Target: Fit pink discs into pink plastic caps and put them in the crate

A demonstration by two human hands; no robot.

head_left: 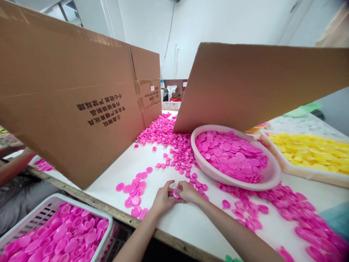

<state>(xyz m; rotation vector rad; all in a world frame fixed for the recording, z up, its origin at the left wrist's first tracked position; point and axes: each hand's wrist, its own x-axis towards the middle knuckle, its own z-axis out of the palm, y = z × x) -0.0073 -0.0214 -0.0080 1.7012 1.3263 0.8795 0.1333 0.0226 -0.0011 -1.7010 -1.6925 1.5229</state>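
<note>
My left hand and my right hand meet over the white table, near its front edge. Together they pinch a small pink plastic cap between the fingertips. Loose pink discs lie just left of my left hand. Small pink caps are strewn behind the hands toward a heap at the back. A tilted white basin full of pink discs rests to the right of the hands.
Large cardboard sheets stand at left and right. A white basket of pink discs sits at lower left. A tray of yellow discs is at far right. Another person's arm shows at the left edge.
</note>
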